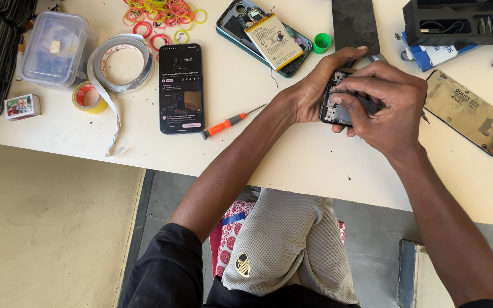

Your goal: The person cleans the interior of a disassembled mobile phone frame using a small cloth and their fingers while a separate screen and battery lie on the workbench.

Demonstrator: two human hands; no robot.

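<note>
An opened phone (334, 105) is clamped in the left hand (315, 85) above the worktop (292, 165) for steadiness, while a thin tool (372, 104) is pinched in the right hand (386, 108).

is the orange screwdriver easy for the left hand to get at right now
Probably yes, once freed. The orange-handled screwdriver lies alone on the table beside the left forearm with nothing over it, but the left hand is now gripping the opened phone.

Black short sleeves, bare forearms, seemingly grey textured trousers.
</note>
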